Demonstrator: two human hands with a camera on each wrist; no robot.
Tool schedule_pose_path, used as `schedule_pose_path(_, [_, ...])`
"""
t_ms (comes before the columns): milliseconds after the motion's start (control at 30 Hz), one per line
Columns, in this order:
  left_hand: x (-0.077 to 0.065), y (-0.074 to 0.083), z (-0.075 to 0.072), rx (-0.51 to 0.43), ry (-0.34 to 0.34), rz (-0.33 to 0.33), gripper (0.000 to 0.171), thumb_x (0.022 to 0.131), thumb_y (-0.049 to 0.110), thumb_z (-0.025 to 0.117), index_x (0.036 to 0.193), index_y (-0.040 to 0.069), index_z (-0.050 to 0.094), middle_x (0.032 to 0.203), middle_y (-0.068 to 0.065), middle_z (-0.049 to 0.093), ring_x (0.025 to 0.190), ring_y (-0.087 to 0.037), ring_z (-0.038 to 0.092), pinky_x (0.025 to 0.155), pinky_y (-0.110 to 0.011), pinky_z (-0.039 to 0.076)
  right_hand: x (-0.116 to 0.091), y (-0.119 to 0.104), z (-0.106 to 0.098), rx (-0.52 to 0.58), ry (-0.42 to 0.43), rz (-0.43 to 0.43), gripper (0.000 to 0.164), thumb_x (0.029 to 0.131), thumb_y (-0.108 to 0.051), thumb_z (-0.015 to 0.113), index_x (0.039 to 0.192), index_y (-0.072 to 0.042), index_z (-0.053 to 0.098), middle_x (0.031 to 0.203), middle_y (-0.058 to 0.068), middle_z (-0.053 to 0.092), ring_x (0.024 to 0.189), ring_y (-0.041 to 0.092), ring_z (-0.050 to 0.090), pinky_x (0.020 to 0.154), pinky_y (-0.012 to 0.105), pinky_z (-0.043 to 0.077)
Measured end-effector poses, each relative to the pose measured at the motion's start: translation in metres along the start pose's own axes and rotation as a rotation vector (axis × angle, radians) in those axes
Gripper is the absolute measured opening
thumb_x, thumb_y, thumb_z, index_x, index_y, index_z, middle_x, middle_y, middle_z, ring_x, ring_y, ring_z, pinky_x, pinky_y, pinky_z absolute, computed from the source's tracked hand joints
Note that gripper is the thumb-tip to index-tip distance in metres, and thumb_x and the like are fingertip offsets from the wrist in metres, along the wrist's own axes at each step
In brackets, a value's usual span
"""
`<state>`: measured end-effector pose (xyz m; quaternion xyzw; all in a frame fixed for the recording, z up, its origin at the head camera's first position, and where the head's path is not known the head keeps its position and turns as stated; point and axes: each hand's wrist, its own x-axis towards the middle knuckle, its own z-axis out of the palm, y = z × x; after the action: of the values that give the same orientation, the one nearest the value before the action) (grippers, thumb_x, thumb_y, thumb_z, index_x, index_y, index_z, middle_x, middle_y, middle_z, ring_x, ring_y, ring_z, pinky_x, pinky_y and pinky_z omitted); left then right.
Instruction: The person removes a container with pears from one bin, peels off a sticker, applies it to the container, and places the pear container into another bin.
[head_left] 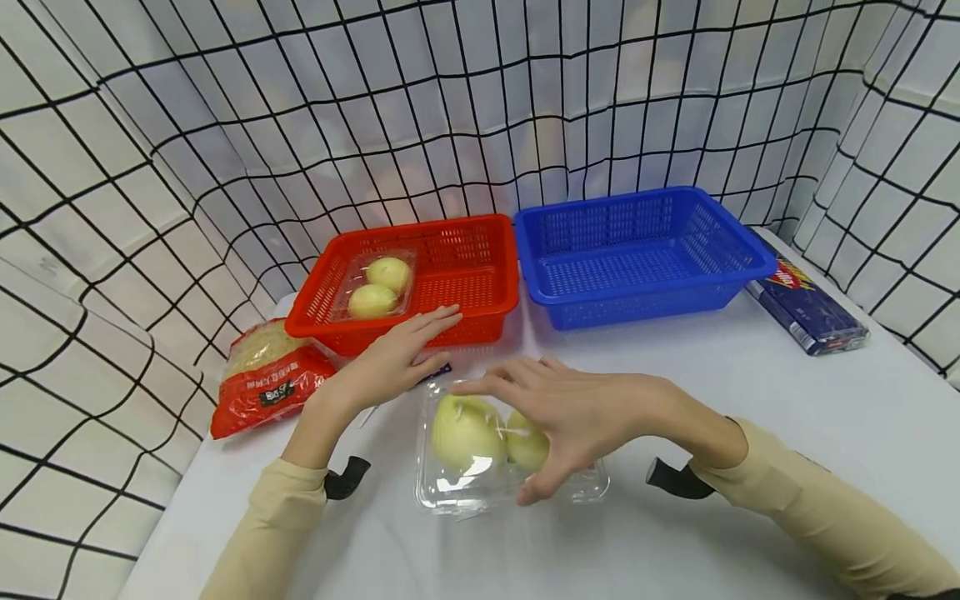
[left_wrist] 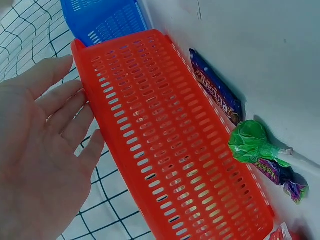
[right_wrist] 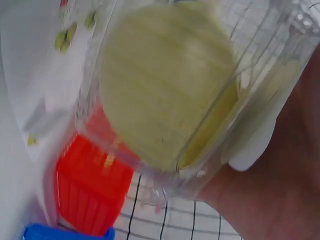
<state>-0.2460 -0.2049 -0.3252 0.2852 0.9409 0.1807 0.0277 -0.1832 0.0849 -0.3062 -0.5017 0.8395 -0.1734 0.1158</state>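
Observation:
My right hand (head_left: 577, 408) is over a clear plastic clamshell box (head_left: 435, 497) and grips it, thumb at the near side and fingers at the far side. Pale yellow-green, pear-like fruit (head_left: 467, 429) fills the box; the hand hides part of it. Close up in the right wrist view, one fruit (right_wrist: 165, 85) shows through the plastic, slightly blurred. My left hand (head_left: 382, 367), fingers extended, is by the near side of the red basket (head_left: 480, 325). In the left wrist view that hand (left_wrist: 45, 130) appears beside the basket's rim, holding nothing.
Inside the red basket lies another clear box of two fruits (head_left: 372, 300). A blue basket (head_left: 645, 296) stands beside it. There is a red bag (head_left: 281, 379) at left, a dark blue pack (head_left: 810, 308) at right. A wrapped bar (left_wrist: 215, 87) and green lollipop (left_wrist: 250, 142) lie alongside the red basket.

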Motion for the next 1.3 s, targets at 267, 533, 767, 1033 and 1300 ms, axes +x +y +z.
schedule_pose_path(267, [-0.001,0.000,-0.001,0.009,-0.010,-0.010,0.066,0.102,0.031,0.064,0.161,0.023,0.035,0.170,-0.001,0.031,0.158,-0.031,0.029,0.122,-0.058,0.035,0.000,0.025,-0.016,-0.004,0.198,0.182,0.111,0.073,-0.063,0.081,0.161,-0.047,0.015,0.150,0.002,0.042,0.132,0.020,0.041,0.103,0.048,0.041])
schedule_pose_path(533, [-0.001,-0.003,0.006,0.034,0.061,0.007,0.060,0.101,0.022,0.065,0.157,0.019,0.043,0.164,-0.006,0.042,0.151,-0.033,0.041,0.119,-0.052,0.043,0.001,0.034,-0.031,0.010,0.335,0.321,0.111,0.075,-0.061,0.082,0.162,-0.047,0.014,0.150,0.009,0.042,0.131,0.025,0.041,0.099,0.050,0.039])
schedule_pose_path(767, [0.001,0.003,0.005,0.086,0.103,0.037,0.059,0.100,0.018,0.066,0.155,0.014,0.046,0.161,-0.010,0.045,0.149,-0.035,0.043,0.121,-0.055,0.040,0.018,0.061,-0.056,-0.031,0.594,0.508,0.111,0.075,-0.063,0.081,0.163,-0.037,0.019,0.148,0.021,0.042,0.133,0.037,0.039,0.097,0.055,0.034])
schedule_pose_path(1033, [0.001,0.007,0.006,0.109,0.137,0.046,0.058,0.098,0.016,0.068,0.153,0.011,0.049,0.160,-0.009,0.048,0.145,-0.035,0.047,0.120,-0.054,0.041,0.051,0.102,-0.100,0.037,0.629,0.730,0.110,0.082,-0.067,0.072,0.164,-0.030,0.009,0.157,0.033,0.026,0.146,0.052,0.025,0.112,0.077,0.023])
schedule_pose_path(1300, [0.002,0.004,0.008,0.124,0.167,0.074,0.056,0.098,0.015,0.069,0.150,0.009,0.051,0.157,-0.009,0.051,0.143,-0.034,0.049,0.122,-0.057,0.038,0.070,0.133,-0.110,0.110,0.529,0.879,0.113,0.085,-0.068,0.067,0.164,-0.026,-0.002,0.164,0.036,0.002,0.153,0.056,0.003,0.119,0.080,0.006])
